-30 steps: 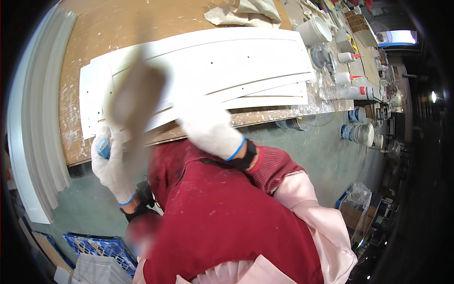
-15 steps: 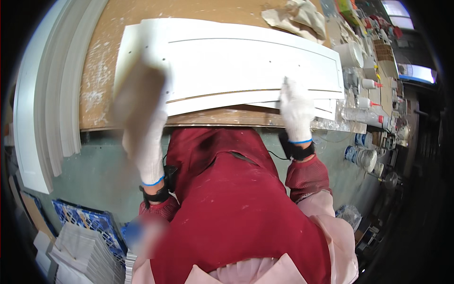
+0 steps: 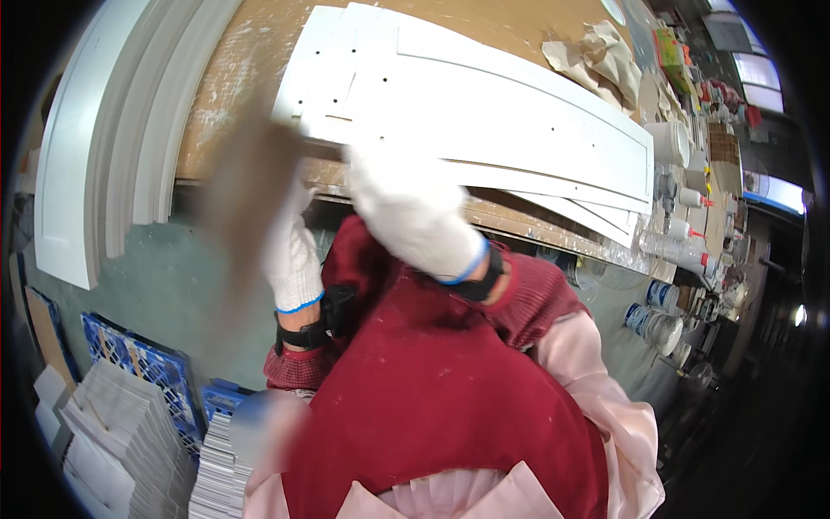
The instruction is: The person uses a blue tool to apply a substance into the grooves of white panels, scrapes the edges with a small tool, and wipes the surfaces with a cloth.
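White panels [image 3: 484, 112] with a recessed border and several small dark holes lie overlapped on the brown worktable, angled down to the right. My right hand [image 3: 411, 203], in a white knit glove with a blue cuff, reaches over their near edge toward the left end. Its fingers blur into the white surface, so I cannot make out their grip. My left hand [image 3: 296, 255], gloved alike, is at the table's front edge, left of the right hand. A smeared brown shape [image 3: 246, 203] hides most of its fingers; whether the hand holds it is unclear.
Long white panels [image 3: 73, 164] lean at the table's left. A crumpled beige cloth [image 3: 601, 65] lies beyond the work. Along the right are a white tub [image 3: 670, 143] and several bottles [image 3: 679, 251]. Blue plastic crates [image 3: 143, 363] and stacked white boards [image 3: 130, 424] stand at lower left.
My right hand has moved left from the panels' right part to near their left end. In the picture the panels sit farther right and tilt more. The brown blur remains over my left hand.
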